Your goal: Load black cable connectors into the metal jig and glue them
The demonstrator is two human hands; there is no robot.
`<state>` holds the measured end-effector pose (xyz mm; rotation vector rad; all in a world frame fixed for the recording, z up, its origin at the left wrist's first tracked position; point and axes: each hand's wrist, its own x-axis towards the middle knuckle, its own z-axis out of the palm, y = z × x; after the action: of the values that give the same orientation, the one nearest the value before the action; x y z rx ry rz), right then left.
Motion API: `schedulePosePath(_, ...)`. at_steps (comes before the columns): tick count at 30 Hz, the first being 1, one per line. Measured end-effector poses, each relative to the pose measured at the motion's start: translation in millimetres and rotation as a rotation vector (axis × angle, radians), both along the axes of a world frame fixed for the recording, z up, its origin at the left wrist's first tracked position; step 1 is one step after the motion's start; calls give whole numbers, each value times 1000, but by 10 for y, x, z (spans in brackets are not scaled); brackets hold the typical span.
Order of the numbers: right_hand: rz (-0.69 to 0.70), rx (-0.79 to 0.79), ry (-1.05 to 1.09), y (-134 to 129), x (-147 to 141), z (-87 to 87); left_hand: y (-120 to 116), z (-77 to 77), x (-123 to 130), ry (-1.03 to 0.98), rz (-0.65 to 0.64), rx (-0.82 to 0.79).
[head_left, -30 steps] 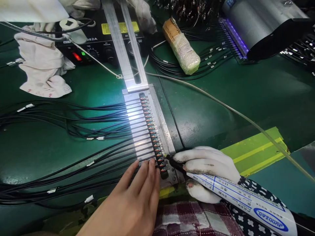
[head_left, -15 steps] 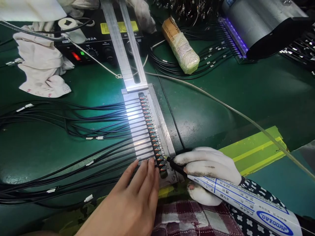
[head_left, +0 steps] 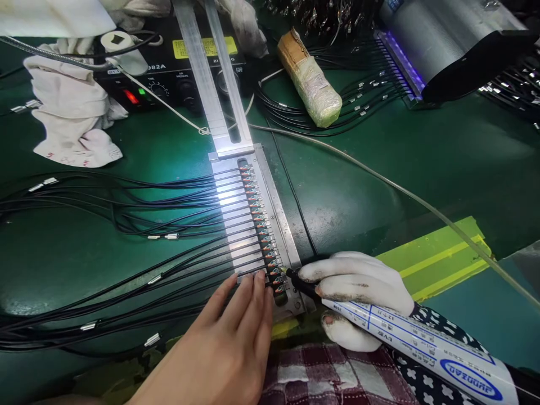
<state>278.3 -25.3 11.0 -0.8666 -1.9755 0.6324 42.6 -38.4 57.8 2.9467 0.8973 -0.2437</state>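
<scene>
My bare left hand lies flat with its fingers stretched out, fingertips on the near end of a metal fixture and its lowest cables. Several black cables run into the fixture from the left, ending in a row of small connectors with orange and green parts. In a white glove, my right hand is closed around the front of a UV glue syringe with a white and blue label. Its dark tip points at the connectors near the fixture's lower end; whether it touches one I cannot tell.
A glue dispenser box with red and green lights stands at the back left beside a crumpled white glove. A wrapped block and a purple-lit lamp are at the back right. A clear hose crosses the green table.
The syringe tip has shifted very slightly at the lower connectors. Both hands and the fixture otherwise stay where they were.
</scene>
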Motion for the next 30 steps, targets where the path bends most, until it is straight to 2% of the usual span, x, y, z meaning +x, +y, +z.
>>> schedulePosePath(13, -1, 3, -2, 24, -10, -18, -16, -84, -33, -51, -11, 34)
schedulePosePath(22, -28, 21, 1, 58, -45, 25, -11, -24, -14, -10, -1, -15)
schedulePosePath(30, -32, 14, -7, 79, -55, 31, -23, -109, -35, -67, -9, 34)
